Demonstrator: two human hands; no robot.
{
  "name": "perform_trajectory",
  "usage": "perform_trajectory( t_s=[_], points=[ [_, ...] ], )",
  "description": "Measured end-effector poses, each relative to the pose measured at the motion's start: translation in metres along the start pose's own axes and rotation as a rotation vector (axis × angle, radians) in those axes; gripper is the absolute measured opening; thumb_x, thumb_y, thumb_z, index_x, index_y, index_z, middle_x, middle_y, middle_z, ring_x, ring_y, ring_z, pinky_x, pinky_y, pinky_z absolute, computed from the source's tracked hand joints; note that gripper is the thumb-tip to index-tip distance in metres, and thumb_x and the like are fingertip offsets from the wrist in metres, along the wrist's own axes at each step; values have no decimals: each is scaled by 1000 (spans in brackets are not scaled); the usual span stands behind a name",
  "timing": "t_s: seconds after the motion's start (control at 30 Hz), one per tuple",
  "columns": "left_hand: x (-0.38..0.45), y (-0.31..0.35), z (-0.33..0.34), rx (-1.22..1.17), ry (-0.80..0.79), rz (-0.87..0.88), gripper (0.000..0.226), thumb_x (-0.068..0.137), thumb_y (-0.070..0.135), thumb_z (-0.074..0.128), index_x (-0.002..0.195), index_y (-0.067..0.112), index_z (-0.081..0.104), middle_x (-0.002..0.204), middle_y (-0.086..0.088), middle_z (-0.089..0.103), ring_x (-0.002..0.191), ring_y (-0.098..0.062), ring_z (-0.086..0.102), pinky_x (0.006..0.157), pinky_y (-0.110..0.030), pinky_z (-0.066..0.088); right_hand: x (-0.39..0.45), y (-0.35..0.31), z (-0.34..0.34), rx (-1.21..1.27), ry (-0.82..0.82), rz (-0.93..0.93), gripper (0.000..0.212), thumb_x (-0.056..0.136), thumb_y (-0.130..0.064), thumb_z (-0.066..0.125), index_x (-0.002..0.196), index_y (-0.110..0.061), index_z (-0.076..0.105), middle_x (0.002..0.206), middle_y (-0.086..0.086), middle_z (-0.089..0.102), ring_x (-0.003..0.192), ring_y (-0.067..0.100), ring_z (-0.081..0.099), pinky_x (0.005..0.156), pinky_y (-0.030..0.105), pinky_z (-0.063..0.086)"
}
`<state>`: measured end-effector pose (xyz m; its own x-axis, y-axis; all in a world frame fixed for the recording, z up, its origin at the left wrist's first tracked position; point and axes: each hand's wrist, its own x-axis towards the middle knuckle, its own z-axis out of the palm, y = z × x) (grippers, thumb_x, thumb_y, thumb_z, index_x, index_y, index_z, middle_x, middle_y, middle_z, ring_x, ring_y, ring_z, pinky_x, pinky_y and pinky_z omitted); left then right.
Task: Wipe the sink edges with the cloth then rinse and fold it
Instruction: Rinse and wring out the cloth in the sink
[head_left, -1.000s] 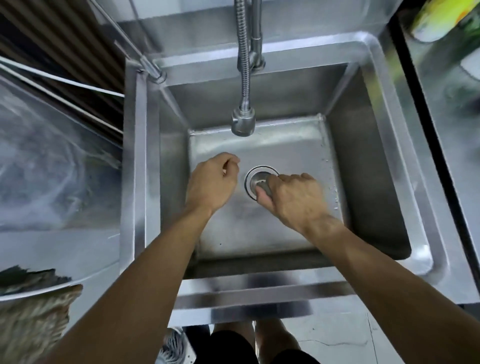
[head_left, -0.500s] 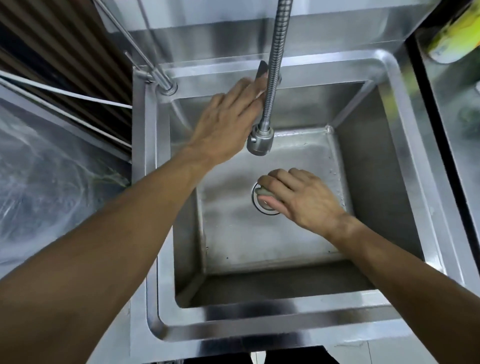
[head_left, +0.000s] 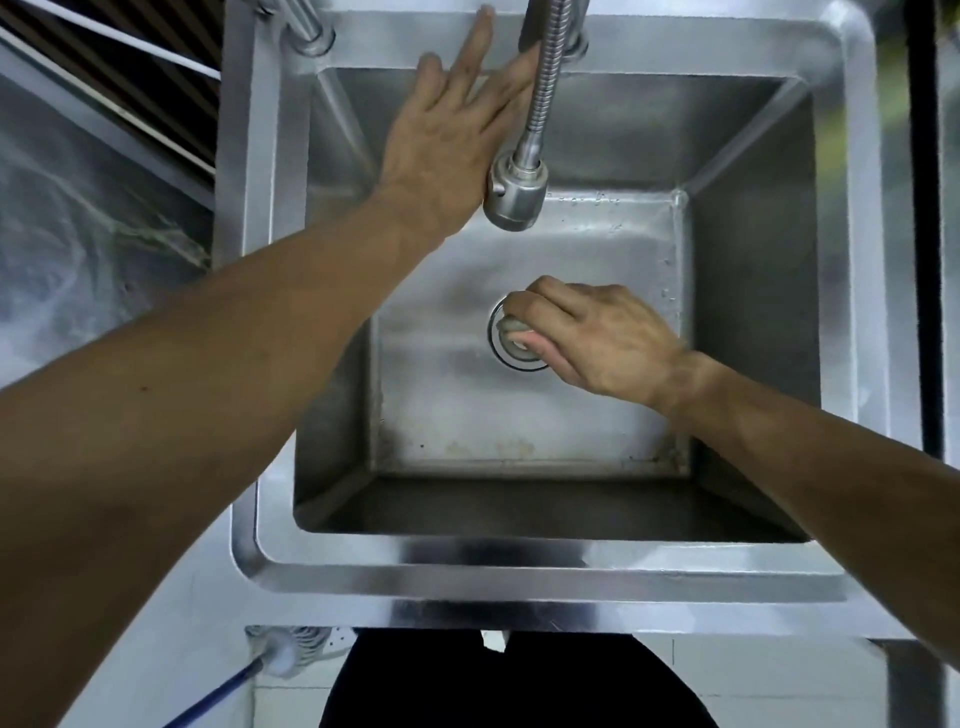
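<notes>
A steel sink (head_left: 519, 571) fills the view from above. Low in the basin my right hand (head_left: 597, 338) curls its fingers round a small grey wad of cloth (head_left: 514, 326), held over the round drain (head_left: 506, 353). Most of the cloth is hidden inside the fist. My left hand (head_left: 457, 130) reaches to the sink's back rim with its fingers stretched out straight, just left of the flexible metal faucet hose (head_left: 543, 93). The faucet head (head_left: 514, 195) hangs over the basin beside my left wrist. No water shows at the faucet head.
A metal pipe fitting (head_left: 306, 31) stands at the sink's back left corner. Clear plastic sheeting (head_left: 93, 218) lies to the left of the sink. A dark gap (head_left: 924, 260) runs along the right rim. White floor tiles and a blue handle (head_left: 218, 696) show below the front rim.
My left hand left the basin floor and rose to the back rim beside the faucet hose, fingers straightening. My right hand stayed over the drain with the cloth. The camera moved closer.
</notes>
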<state>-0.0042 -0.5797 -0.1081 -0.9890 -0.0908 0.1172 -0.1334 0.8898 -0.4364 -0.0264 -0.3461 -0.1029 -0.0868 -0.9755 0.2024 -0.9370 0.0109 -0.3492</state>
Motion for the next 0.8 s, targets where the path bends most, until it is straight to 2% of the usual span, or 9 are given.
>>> perform_trajectory(
  t_s=[0.13, 0.2, 0.27, 0.4, 0.53, 0.63, 0.73, 0.8],
  points=[
    [-3, 12, -2, -150, 0, -89, 94, 81, 12, 64, 162, 23, 18, 162, 11, 7, 128, -41, 50, 90, -58, 46, -5, 5, 5, 5, -14, -34, 59, 112, -40, 23, 115, -1, 69, 97, 17, 66, 66, 37, 63, 47, 45, 55],
    [-1, 15, -5, -193, 13, -122, 90, 84, 10, 59, 162, 23, 17, 166, 13, 15, 118, -41, 54, 87, -59, 46, -7, 8, 7, 7, -15, -46, 58, 113, -40, 23, 115, -3, 69, 96, 15, 66, 66, 36, 63, 46, 43, 54],
    [1, 16, -7, -177, 16, -136, 86, 89, 8, 54, 163, 23, 13, 168, 10, 21, 120, -41, 54, 90, -61, 46, -10, 9, 9, -4, -24, -58, 57, 112, -40, 24, 116, -5, 69, 97, 13, 66, 68, 35, 64, 47, 42, 54],
    [6, 6, -13, -210, -89, -187, 101, 80, 5, 64, 163, 22, 9, 170, 5, 18, 137, -43, 41, 101, -65, 37, -14, 8, 12, 16, -62, -47, 59, 112, -42, 20, 118, -7, 68, 102, 12, 67, 72, 36, 65, 50, 44, 55],
    [13, 9, -19, -358, -193, -346, 111, 70, -1, 61, 164, 22, 7, 173, 1, 9, 136, -41, 37, 96, -53, 34, -15, 2, 14, 33, -66, -35, 45, 111, -38, 35, 118, -8, 68, 100, 11, 67, 70, 36, 65, 50, 45, 55],
    [8, -1, -9, -411, -219, -283, 111, 78, 4, 65, 164, 22, -2, 174, 3, -2, 146, -39, 27, 100, -51, 33, -14, 0, 18, 37, -63, -24, 42, 110, -37, 40, 117, -8, 69, 96, 10, 66, 67, 34, 63, 50, 44, 54],
    [-12, 5, 0, -374, -309, -211, 108, 81, 5, 59, 163, 17, -11, 173, 0, -11, 158, -35, -3, 114, -55, 25, -10, -1, 22, 32, -53, 0, 41, 110, -37, 41, 116, -8, 70, 96, 10, 66, 66, 35, 63, 51, 44, 54],
    [-32, 21, 1, -361, -300, -188, 104, 82, 4, 54, 163, 14, -10, 173, -2, -9, 159, -33, -6, 118, -53, 23, -8, -1, 23, 40, -58, 17, 44, 111, -38, 37, 117, -9, 69, 99, 9, 67, 71, 34, 65, 54, 44, 54]
  ],
)
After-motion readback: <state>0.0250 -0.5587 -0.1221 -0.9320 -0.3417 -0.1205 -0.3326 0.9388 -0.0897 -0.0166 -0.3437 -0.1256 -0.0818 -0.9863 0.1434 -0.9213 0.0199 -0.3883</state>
